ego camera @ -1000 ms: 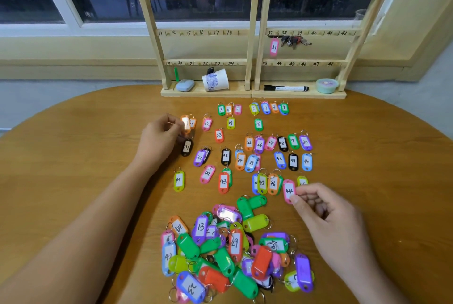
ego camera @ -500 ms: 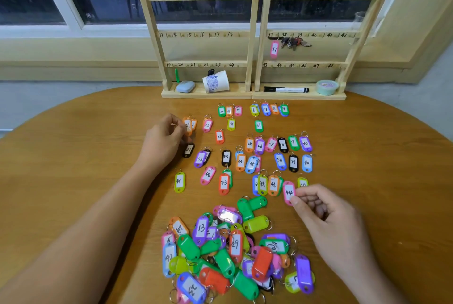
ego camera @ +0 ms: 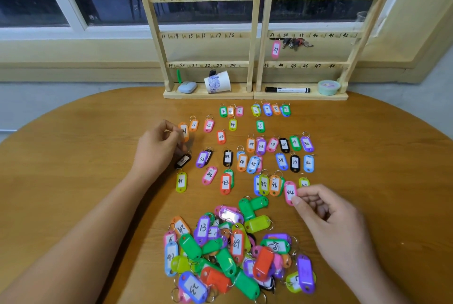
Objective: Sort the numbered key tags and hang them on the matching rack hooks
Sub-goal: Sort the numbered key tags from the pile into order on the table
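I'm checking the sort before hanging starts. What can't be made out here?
- Head view: the pile, many numbers face down or overlapped.
- Orange tag, partly covered by the left hand.
- Yellow-green tag behind the right hand, number unclear.

Wooden table [ego camera: 73, 156], key tags [ego camera: 228, 249], rack [ego camera: 255, 94]

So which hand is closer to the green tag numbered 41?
Left. The left hand sits just up and left of the green tag 41, pinching an orange tag. The right hand is far right, holding pink tag 44.
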`<state>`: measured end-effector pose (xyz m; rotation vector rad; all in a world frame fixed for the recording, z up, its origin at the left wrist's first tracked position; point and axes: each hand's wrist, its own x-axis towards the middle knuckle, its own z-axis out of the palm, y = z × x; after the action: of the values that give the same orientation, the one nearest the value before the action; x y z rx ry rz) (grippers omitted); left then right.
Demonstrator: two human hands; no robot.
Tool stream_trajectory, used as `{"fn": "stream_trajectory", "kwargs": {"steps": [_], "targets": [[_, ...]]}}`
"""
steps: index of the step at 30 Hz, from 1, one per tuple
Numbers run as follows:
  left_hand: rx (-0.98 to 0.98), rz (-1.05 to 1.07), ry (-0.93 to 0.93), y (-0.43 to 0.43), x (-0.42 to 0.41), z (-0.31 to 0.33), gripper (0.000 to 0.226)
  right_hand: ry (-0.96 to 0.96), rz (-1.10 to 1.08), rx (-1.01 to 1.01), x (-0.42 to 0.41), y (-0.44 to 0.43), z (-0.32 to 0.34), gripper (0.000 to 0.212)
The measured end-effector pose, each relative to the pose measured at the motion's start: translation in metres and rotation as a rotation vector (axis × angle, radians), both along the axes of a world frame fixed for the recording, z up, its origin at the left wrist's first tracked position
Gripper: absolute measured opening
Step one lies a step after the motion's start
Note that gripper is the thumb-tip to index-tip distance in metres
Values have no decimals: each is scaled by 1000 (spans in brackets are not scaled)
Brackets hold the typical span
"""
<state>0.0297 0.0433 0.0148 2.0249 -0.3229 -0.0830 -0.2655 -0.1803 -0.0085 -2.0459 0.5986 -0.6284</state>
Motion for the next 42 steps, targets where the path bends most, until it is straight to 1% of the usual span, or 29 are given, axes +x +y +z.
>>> {"fn": "stream_trajectory", "kwargs": {"steps": [2,6,10,14,19,22,25,28,31,33,37,42], "targets": [[-5,25,0,-4,6,1,15,-1,-1,11,0,0,-1,12],[154,10,14,-10,15,-1,17,6,-2,11,0,-1,-1,13],[263,-3,13,-10,23,-2,19,-1,-26,9,0,-1,-1,17],[377,-43,-58,-10,25,-7,20,-43,-3,112,1,-4,0,8],[378,-28,-103,-2,19,-5,23,-104,32,224,13,-4,16,8],[391,-103,-68,12,12,0,23,-98,71,254,21,-7,26,9],[413,-180,-38,21,10,3,28,-72,101,282,29,-12,31,8],[426,-228,-15,24,12,4,24,-53,122,285,37,-16,35,7],[424,-232,-27,24,12,3,21,-28,155,270,45,-20,41,10],[427,-210,-54,22,11,1,18,-2,162,240,52,-24,47,12],[511,-177,-139,17,10,-4,11,66,148,171,65,-32,56,10],[497,-169,-171,14,7,-8,9,144,200,201,77,-17,55,9]]}}
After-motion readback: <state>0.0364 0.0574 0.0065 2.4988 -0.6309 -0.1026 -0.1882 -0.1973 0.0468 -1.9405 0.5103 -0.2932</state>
